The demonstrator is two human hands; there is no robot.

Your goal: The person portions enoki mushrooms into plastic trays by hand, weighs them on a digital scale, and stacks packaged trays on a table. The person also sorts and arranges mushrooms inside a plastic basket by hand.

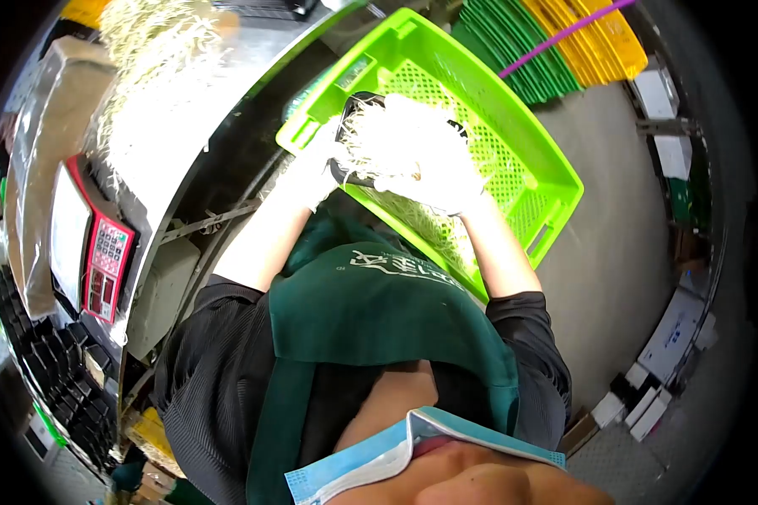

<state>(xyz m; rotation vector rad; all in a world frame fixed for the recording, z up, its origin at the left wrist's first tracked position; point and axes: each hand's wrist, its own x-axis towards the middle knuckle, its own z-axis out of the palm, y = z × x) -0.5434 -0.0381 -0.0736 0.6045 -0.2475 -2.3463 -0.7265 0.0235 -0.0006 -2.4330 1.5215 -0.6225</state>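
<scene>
My left hand (316,172), in a white glove, holds the left side of a black tray (343,160) filled with pale, thin sprouts (370,135). My right hand (451,181), also gloved, lies over the right part of the tray and its sprouts; glare washes out its fingers. Both hands are above a bright green plastic basket (522,143) with perforated walls. More sprouts (425,223) lie inside the basket along its near side.
A metal table (164,181) on the left bears a heap of sprouts (152,67) and a red scale (101,244). Black trays (67,379) are stacked at the lower left. Green baskets (514,50) and yellow baskets (589,38) stand at the upper right, boxes (674,332) on the right.
</scene>
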